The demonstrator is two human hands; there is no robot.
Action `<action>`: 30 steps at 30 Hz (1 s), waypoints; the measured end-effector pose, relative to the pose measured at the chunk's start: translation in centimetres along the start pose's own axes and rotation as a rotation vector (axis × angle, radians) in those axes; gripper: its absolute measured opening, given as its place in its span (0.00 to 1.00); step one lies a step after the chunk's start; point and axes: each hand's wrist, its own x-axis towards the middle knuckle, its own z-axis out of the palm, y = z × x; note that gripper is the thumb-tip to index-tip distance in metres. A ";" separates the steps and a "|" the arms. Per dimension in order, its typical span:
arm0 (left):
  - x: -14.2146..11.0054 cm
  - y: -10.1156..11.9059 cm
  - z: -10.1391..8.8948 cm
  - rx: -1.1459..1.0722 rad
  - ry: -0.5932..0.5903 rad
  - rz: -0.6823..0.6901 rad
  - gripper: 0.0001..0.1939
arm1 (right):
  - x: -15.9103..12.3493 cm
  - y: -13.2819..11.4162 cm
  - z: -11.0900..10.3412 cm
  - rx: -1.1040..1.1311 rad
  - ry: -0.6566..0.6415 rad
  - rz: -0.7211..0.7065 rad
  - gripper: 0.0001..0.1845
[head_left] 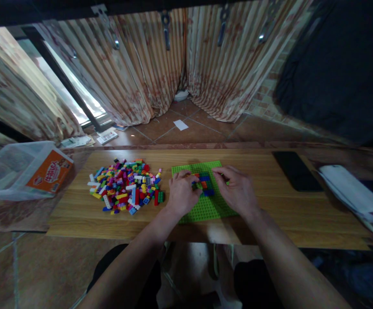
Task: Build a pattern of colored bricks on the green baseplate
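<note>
At centre in the head view, small coloured bricks (204,184), likely light, stiff and best pinched by their sides, sit on a green baseplate (205,211) on the tabletop (276,219), between the left hand (183,194) and right hand (240,191), fingers curled, though whether either grip holds anything I cannot tell.

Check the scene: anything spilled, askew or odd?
One oddity: a white paper lies on the floor beyond the table, as if dropped. The loose bricks sit heaped on the table, left of the green baseplate, none visibly fallen.
</note>
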 end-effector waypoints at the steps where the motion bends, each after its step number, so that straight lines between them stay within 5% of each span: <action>1: 0.0 0.0 0.0 0.001 -0.003 -0.001 0.13 | 0.0 0.0 0.0 0.004 -0.001 0.001 0.13; 23: 0.1 -0.3 -0.4 -0.012 -0.036 0.007 0.11 | -0.1 0.6 0.2 -0.017 0.010 0.046 0.13; 30: 0.0 0.0 -0.1 0.040 -0.012 0.039 0.10 | -0.3 1.4 0.9 -0.145 -0.142 0.133 0.12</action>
